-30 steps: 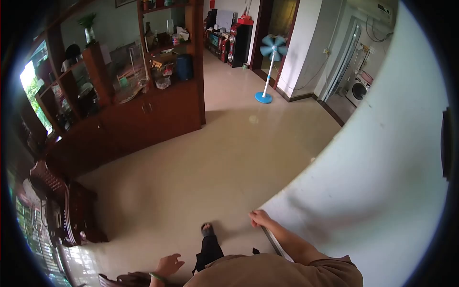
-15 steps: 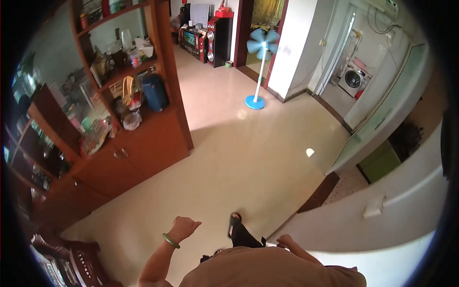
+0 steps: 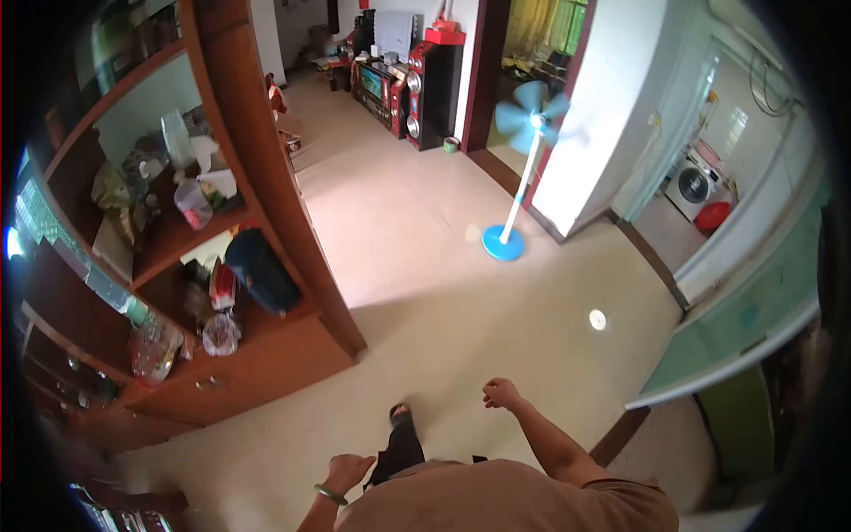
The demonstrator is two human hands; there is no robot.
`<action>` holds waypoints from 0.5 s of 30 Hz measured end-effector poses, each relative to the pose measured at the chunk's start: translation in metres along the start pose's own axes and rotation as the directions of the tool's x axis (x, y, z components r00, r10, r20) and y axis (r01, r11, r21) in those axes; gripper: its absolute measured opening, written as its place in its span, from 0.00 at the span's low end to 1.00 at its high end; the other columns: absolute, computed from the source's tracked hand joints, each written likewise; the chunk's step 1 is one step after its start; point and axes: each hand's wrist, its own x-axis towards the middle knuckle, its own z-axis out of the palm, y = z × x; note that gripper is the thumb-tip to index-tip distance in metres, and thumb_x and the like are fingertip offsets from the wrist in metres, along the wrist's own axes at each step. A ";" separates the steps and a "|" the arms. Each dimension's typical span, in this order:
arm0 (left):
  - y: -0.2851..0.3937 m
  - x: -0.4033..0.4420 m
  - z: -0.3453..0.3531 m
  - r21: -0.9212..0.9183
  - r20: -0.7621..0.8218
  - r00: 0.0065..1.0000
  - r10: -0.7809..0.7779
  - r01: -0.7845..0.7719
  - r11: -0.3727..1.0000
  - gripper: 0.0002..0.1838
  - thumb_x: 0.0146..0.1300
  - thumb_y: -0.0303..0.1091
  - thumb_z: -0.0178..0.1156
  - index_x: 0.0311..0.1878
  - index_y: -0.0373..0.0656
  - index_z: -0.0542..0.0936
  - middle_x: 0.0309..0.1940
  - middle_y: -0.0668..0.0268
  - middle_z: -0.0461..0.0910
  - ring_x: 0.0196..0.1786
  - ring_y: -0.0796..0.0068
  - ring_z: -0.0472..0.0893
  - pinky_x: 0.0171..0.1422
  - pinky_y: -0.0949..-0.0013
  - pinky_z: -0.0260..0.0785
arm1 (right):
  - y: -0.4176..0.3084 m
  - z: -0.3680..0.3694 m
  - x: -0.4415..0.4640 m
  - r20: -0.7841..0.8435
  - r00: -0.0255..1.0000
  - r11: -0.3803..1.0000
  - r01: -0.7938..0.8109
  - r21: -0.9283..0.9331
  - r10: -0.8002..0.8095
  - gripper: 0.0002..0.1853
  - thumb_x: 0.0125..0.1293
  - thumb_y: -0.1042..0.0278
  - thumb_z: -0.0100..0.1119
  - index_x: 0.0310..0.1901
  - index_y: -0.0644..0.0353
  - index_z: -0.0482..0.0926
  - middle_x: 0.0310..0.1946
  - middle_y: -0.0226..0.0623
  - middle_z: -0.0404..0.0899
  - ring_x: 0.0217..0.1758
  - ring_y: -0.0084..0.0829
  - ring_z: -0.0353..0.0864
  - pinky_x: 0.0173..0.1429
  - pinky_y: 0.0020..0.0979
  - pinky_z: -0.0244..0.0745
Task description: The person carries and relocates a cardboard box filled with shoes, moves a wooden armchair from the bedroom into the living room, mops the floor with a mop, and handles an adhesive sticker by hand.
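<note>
My left hand (image 3: 349, 471), with a green bangle at the wrist, hangs in front of my body at the lower middle. Its fingers are curled in, the thumb points right, and nothing shows in it. To the right and a bit farther forward, my right hand (image 3: 502, 394) is over the tiled floor (image 3: 443, 346), loosely closed and holding nothing. Neither hand touches anything. One sandalled foot (image 3: 400, 414) is forward between them. Ahead stands a blue and white floor fan (image 3: 503, 243), its blades blurred.
A brown wooden cabinet (image 3: 275, 363) with laden shelves and a dark blue container (image 3: 262, 271) lines the left. Black speakers (image 3: 434, 93) stand beyond the fan. At right are a green door panel (image 3: 745, 328), a doorway, a washing machine (image 3: 692, 184) and a red basin (image 3: 713, 215).
The view has moved forward past the white wall on the right, and the cabinet and fan look nearer. My right hand has swung forward; my left hand, first spread, has curled and dropped back.
</note>
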 end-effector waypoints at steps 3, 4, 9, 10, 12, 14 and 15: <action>0.010 0.069 -0.043 -0.042 -0.159 0.973 -0.168 0.163 0.986 0.28 0.61 0.55 0.41 0.27 0.40 0.78 0.28 0.53 0.78 0.35 0.51 0.77 0.41 0.52 0.67 | -0.092 -0.019 0.060 -0.026 1.000 0.981 -0.006 0.193 0.011 0.16 0.59 0.60 0.46 0.39 0.65 0.72 0.21 0.44 0.77 0.16 0.29 0.76 0.17 0.25 0.67; 0.011 0.101 -0.055 -0.087 -0.224 0.962 -0.156 0.140 0.986 0.25 0.62 0.53 0.41 0.29 0.40 0.78 0.29 0.53 0.78 0.35 0.51 0.77 0.41 0.51 0.67 | -0.098 -0.024 0.083 -0.011 1.000 0.980 -0.012 0.196 0.015 0.18 0.61 0.56 0.43 0.41 0.64 0.71 0.19 0.44 0.77 0.13 0.28 0.75 0.15 0.25 0.64; 0.076 0.277 -0.165 -0.125 -0.500 0.833 0.236 -0.339 0.932 0.15 0.61 0.43 0.46 0.43 0.44 0.73 0.32 0.52 0.78 0.36 0.50 0.77 0.41 0.51 0.67 | -0.051 -0.046 0.143 0.047 0.964 0.963 -0.263 0.060 0.261 0.24 0.63 0.49 0.38 0.39 0.65 0.74 0.18 0.43 0.78 0.19 0.32 0.78 0.24 0.31 0.71; 0.099 0.305 -0.194 -0.078 -0.456 0.844 0.283 -0.355 0.932 0.14 0.60 0.41 0.47 0.47 0.46 0.71 0.33 0.53 0.78 0.36 0.51 0.77 0.41 0.52 0.67 | -0.038 -0.056 0.148 0.000 0.946 0.944 -0.324 0.068 0.325 0.21 0.62 0.52 0.41 0.39 0.65 0.73 0.21 0.43 0.79 0.21 0.33 0.79 0.29 0.34 0.74; 0.154 0.342 -0.255 -0.048 -0.376 0.860 0.345 -0.390 0.920 0.15 0.60 0.41 0.48 0.48 0.46 0.71 0.33 0.53 0.78 0.37 0.51 0.77 0.41 0.52 0.67 | 0.000 -0.080 0.154 -0.183 0.964 0.974 -0.209 -0.085 0.191 0.18 0.60 0.58 0.44 0.38 0.69 0.72 0.24 0.48 0.79 0.23 0.38 0.80 0.34 0.37 0.77; 0.190 0.384 -0.291 -0.011 -0.288 0.868 0.405 -0.426 0.905 0.16 0.60 0.41 0.48 0.49 0.47 0.70 0.33 0.53 0.78 0.37 0.52 0.77 0.42 0.53 0.68 | -0.047 -0.107 0.140 -0.235 0.743 0.698 -0.401 0.594 0.627 0.15 0.60 0.66 0.46 0.35 0.74 0.71 0.26 0.52 0.77 0.25 0.44 0.80 0.34 0.43 0.79; 0.205 0.409 -0.303 0.043 -0.238 0.851 0.469 -0.473 0.880 0.17 0.59 0.42 0.48 0.49 0.47 0.70 0.33 0.54 0.78 0.38 0.52 0.77 0.43 0.54 0.68 | -0.033 -0.119 0.153 -0.264 0.732 0.724 -0.424 0.544 0.627 0.13 0.59 0.69 0.46 0.34 0.75 0.70 0.26 0.52 0.76 0.25 0.45 0.79 0.31 0.44 0.79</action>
